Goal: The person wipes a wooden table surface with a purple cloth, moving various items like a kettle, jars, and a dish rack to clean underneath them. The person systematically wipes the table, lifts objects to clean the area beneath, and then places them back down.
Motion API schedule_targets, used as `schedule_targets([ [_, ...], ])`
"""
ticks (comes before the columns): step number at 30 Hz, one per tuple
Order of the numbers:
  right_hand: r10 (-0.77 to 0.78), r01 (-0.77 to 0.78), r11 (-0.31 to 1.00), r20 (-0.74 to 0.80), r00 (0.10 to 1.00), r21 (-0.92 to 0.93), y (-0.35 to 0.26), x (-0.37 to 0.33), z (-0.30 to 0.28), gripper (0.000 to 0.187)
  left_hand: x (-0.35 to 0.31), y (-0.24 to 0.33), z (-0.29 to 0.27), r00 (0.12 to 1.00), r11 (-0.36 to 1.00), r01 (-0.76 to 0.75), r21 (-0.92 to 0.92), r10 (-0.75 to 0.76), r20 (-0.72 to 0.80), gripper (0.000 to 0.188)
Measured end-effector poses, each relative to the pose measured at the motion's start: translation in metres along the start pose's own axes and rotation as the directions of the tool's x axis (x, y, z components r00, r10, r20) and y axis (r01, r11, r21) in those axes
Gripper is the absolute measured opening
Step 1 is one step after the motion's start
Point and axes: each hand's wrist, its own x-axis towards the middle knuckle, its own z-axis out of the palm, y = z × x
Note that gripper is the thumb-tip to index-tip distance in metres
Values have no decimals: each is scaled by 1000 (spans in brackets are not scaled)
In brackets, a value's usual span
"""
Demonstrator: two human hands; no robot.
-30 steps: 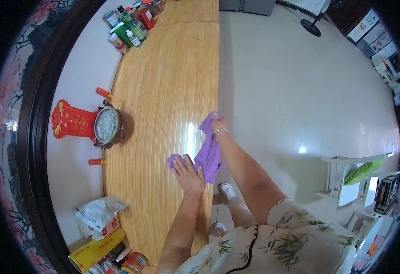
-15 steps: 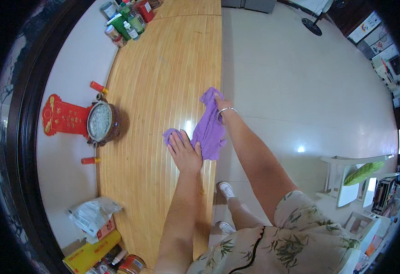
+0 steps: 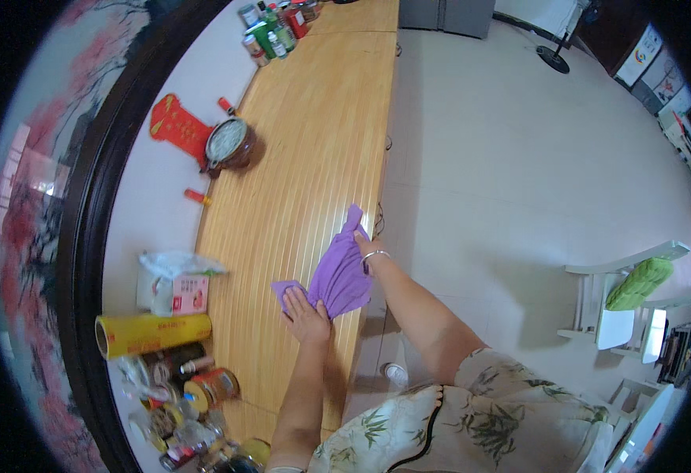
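Note:
A purple cloth lies bunched and creased on the light wooden countertop, close to its right edge. My left hand rests flat on the cloth's near-left part, thumb apart from the other fingers. At the right edge my right hand, with a silver bangle on the wrist, grips the upper right side of the cloth; its fingertips are partly hidden in the folds.
Along the wall stand a pot beside a red plaque, bottles at the far end, a yellow roll box and several jars nearby. A white chair with a green cushion stands right.
Both hands and the purple cloth have moved nearer along the countertop, away from the pot. The view has shifted too, and more jars at the near left now show.

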Motion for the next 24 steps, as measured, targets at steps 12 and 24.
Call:
schedule_targets([
  [12,-306,265,897,-66,950,-353,96,-161,-1,59,-156,-103,10,986,986,156,-63,-159,-43,71],
  [24,-833,887,-52,510,215,-459,118,-236,-3,29,-153,-96,32,971,982,168,-91,-181,-159,71],
])
